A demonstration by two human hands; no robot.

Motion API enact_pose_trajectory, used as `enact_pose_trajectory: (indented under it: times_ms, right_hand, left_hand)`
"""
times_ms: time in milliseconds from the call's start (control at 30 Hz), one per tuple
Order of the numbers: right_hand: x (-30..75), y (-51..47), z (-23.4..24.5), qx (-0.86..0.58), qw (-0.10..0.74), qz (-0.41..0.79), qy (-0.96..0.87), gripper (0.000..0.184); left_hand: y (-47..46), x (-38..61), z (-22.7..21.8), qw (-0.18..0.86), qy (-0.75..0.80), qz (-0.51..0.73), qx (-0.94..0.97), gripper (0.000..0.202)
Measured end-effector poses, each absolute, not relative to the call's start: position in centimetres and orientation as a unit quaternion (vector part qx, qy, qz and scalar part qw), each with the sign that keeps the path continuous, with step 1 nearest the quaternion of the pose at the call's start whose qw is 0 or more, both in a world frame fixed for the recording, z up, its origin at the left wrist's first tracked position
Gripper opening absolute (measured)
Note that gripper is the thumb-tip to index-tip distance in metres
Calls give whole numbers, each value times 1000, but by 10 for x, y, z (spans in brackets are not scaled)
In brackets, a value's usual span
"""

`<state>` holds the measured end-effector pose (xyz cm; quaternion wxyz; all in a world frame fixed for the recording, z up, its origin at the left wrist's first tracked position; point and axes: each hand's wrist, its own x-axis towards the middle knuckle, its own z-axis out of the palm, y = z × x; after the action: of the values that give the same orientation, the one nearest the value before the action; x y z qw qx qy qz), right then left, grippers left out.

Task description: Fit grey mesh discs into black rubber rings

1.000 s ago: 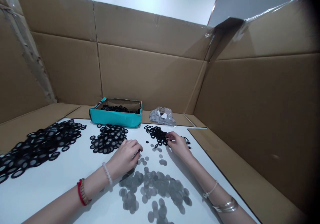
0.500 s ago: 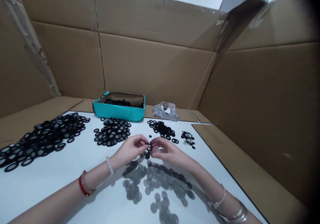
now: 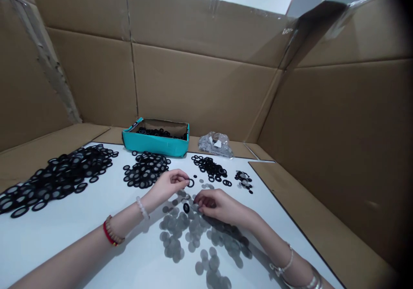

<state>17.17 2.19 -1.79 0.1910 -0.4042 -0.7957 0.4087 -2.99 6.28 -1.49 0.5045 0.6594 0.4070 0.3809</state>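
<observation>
My left hand (image 3: 168, 185) pinches a thin black ring (image 3: 191, 182) between thumb and fingertips, above the white table. To its right and a little nearer me, my right hand (image 3: 215, 204) has its fingers curled with the thumb close to them, low over loose grey translucent discs (image 3: 194, 226). Whatever lies between those fingertips is too small to make out. Between and just below the hands a single black ring (image 3: 186, 207) appears tilted. The grey discs spread toward me in loose clusters, partly in the right arm's shadow.
Black rings with grey centres form a large heap (image 3: 61, 175) at left and a smaller pile (image 3: 146, 169) beside it. Bare black rings (image 3: 209, 166) and a small mixed cluster (image 3: 244, 179) lie right. Behind stand a teal box (image 3: 155, 144) of black rings and a clear bag (image 3: 215, 145). Cardboard walls (image 3: 200, 78) surround the table.
My hands, earlier together at one black ring, have moved apart. The left keeps a ring; the right has dropped lower and toward me, over the grey discs. The view has shifted slightly.
</observation>
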Motion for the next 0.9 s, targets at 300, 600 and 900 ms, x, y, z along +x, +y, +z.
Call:
enact_pose_trajectory:
  times_ms: [300, 600, 900]
  right_hand:
    - [166, 31, -20, -403, 349, 546, -646, 24]
    - [163, 36, -26, -427, 376, 559, -602, 27]
    - [160, 32, -31, -419, 367, 570, -605, 29]
  left_hand:
    - [57, -26, -15, 528, 419, 345, 653, 16]
    - [53, -24, -17, 564, 374, 343, 651, 20]
    - [49, -18, -15, 570, 393, 372, 618, 15]
